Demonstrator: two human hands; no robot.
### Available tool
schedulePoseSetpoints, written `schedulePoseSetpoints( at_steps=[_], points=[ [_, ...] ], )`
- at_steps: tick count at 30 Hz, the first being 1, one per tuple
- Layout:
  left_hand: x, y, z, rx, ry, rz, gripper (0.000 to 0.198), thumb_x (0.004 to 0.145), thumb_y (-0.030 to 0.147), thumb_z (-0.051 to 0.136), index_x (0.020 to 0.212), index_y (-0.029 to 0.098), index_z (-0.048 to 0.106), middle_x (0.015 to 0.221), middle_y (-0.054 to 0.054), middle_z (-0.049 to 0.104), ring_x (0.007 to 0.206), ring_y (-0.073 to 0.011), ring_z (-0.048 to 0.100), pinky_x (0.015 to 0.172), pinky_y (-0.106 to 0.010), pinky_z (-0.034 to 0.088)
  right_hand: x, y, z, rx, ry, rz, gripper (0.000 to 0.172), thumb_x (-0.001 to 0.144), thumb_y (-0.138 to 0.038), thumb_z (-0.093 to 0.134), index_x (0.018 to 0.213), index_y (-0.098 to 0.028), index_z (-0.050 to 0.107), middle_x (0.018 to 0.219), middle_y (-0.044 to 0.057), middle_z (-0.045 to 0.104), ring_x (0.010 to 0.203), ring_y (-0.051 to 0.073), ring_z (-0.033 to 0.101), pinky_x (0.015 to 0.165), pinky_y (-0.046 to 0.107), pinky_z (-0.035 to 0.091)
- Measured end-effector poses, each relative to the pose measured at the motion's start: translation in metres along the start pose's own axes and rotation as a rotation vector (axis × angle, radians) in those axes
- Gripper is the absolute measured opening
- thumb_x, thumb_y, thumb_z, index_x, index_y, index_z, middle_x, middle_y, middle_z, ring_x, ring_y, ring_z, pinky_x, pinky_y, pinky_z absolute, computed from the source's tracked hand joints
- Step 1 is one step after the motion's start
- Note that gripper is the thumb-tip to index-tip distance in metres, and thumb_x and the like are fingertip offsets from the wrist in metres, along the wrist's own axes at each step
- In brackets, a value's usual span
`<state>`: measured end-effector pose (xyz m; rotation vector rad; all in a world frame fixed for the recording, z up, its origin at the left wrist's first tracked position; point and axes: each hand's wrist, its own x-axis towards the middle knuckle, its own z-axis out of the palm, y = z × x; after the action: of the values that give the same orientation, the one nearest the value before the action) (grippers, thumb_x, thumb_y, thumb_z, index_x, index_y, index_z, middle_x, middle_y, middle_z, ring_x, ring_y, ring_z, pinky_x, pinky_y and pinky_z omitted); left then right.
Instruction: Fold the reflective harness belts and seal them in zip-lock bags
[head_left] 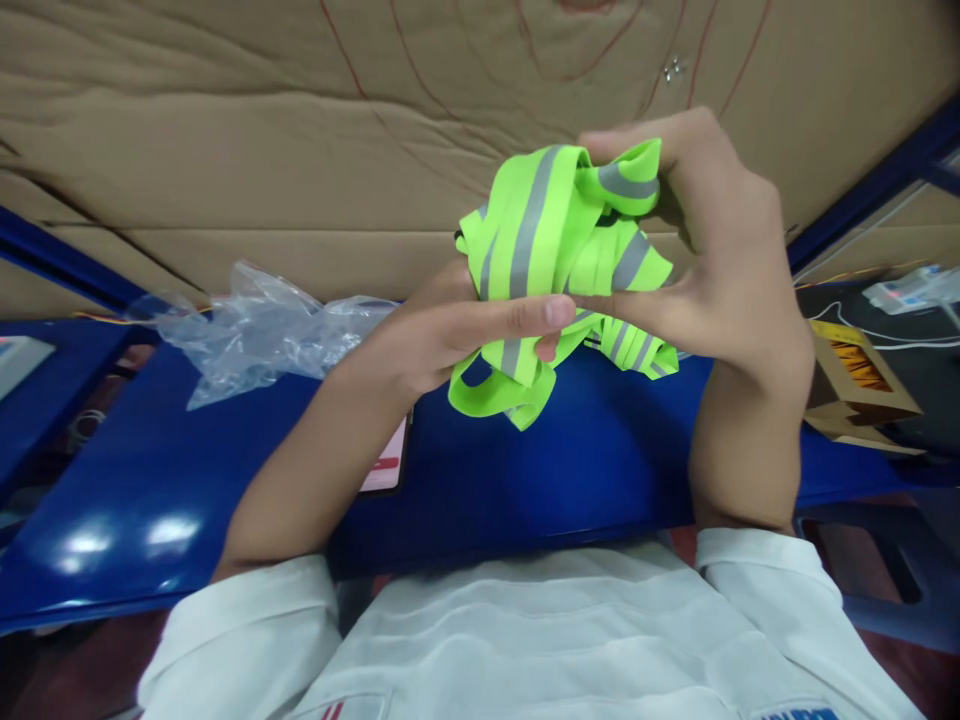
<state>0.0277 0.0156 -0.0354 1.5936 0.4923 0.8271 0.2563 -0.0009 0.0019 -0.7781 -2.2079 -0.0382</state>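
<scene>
A bundle of neon yellow-green strap with grey reflective stripes (pixel 547 250) is held up between both hands above the blue table (pixel 525 470). My left hand (pixel 457 325) grips the bundle's lower left side, fingers wrapped round it and pointing right. Over the top right side curls my right hand (pixel 712 240), thumb and fingers pinching the folded ends. A loop of the strap hangs down below the hands.
A crumpled clear plastic bag (pixel 255 325) lies on the table to the left. Brown cardboard (pixel 300 130) covers the surface behind. A small open cardboard box (pixel 855 385) sits at the right. A phone-like item (pixel 386 465) lies under my left forearm.
</scene>
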Motion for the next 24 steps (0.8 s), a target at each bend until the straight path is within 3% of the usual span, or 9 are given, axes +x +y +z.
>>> schedulePoseSetpoints(
  at_steps=[5,8,10,12,17,22,24],
  points=[
    [0.001,-0.005,-0.004,-0.023,-0.018,0.035,0.039,0.078,0.055,0.085,0.095,0.021,0.077,0.088,-0.008,0.078,0.083,-0.0256,0.077,0.07,-0.035,0.064,0.001,0.008,0.008,0.042,0.101,0.087,0.047,0.081,-0.048,0.079,0.125,-0.043,0.063,0.115,0.0,0.067,0.107,0.03,0.064,0.096,0.044,0.053],
    [-0.001,-0.004,0.001,-0.053,0.003,0.113,0.033,0.082,0.049,0.083,0.102,0.023,0.078,0.104,-0.007,0.079,0.094,-0.0263,0.078,0.081,-0.037,0.067,0.003,0.003,0.019,0.152,0.209,0.208,0.027,0.081,-0.056,0.078,0.098,-0.039,0.067,0.089,0.0,0.064,0.085,0.028,0.061,0.08,0.043,0.052],
    [-0.002,-0.002,0.004,-0.057,0.035,0.161,0.025,0.087,0.045,0.08,0.099,0.023,0.08,0.102,-0.005,0.079,0.096,-0.0256,0.078,0.086,-0.038,0.066,0.005,-0.003,0.026,0.27,0.259,0.271,0.027,0.085,-0.06,0.074,0.089,-0.035,0.064,0.077,-0.001,0.06,0.072,0.024,0.058,0.071,0.041,0.049],
    [-0.003,0.001,0.006,-0.044,0.069,0.161,0.024,0.087,0.045,0.079,0.095,0.023,0.081,0.096,-0.004,0.079,0.096,-0.0259,0.078,0.086,-0.038,0.066,0.008,-0.008,0.033,0.367,0.278,0.325,0.031,0.087,-0.061,0.071,0.086,-0.032,0.062,0.075,-0.002,0.06,0.07,0.023,0.059,0.069,0.04,0.048],
    [-0.001,0.003,0.006,-0.082,0.112,0.099,0.031,0.079,0.047,0.086,0.092,0.019,0.08,0.096,-0.007,0.08,0.097,-0.0282,0.078,0.083,-0.038,0.066,0.013,-0.015,0.038,0.418,0.28,0.388,0.031,0.087,-0.06,0.073,0.089,-0.029,0.067,0.088,0.001,0.069,0.088,0.025,0.065,0.078,0.039,0.049],
    [0.002,0.002,0.003,-0.178,-0.025,0.027,0.03,0.082,0.045,0.083,0.098,0.02,0.08,0.092,-0.008,0.078,0.093,-0.0265,0.077,0.08,-0.036,0.064,0.015,-0.017,0.039,0.459,0.323,0.418,0.031,0.088,-0.058,0.073,0.084,-0.029,0.065,0.081,0.0,0.067,0.076,0.023,0.063,0.071,0.038,0.049],
    [0.002,0.001,0.002,-0.172,-0.004,0.04,0.027,0.083,0.043,0.083,0.098,0.02,0.08,0.093,-0.007,0.078,0.094,-0.0261,0.077,0.081,-0.036,0.065,0.016,-0.017,0.041,0.485,0.323,0.412,0.027,0.087,-0.057,0.074,0.083,-0.032,0.066,0.074,-0.001,0.064,0.068,0.022,0.061,0.062,0.036,0.047]
  ],
)
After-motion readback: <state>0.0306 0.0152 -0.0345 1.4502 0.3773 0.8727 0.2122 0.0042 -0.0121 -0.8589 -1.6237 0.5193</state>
